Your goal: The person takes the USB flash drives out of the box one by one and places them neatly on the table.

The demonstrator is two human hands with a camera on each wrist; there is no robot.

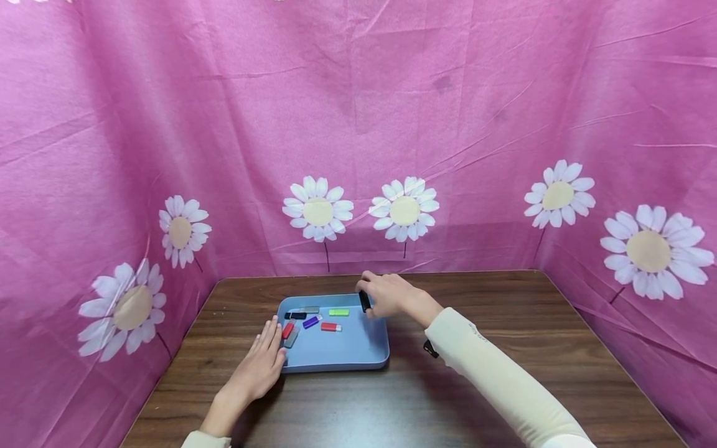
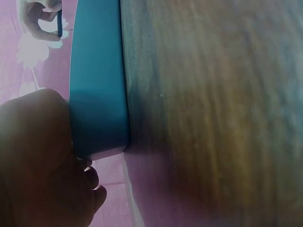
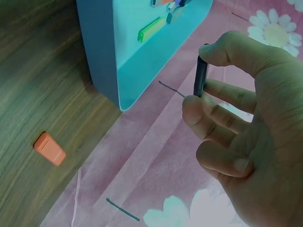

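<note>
Above the right rear part of the blue tray (image 1: 336,356), my right hand (image 1: 389,294) pinches a black USB stick (image 3: 201,76) between thumb and fingertip. My left hand (image 1: 260,361) rests against the tray's left side with its fingers straight. Inside the tray lie a green USB stick (image 1: 338,312), a purple one (image 1: 312,322), a red one (image 1: 331,326) and, near the left wall, a black one (image 1: 295,316), another red one (image 1: 288,330) and a grey one (image 1: 291,338). A further greyish stick (image 1: 309,309) lies by the rear wall.
An orange USB stick (image 3: 49,148) lies on the wooden table (image 1: 504,348) outside the tray; in the head view the right hand and arm hide it. Pink cloth (image 1: 358,124) with printed daisies encloses the table at the back and both sides.
</note>
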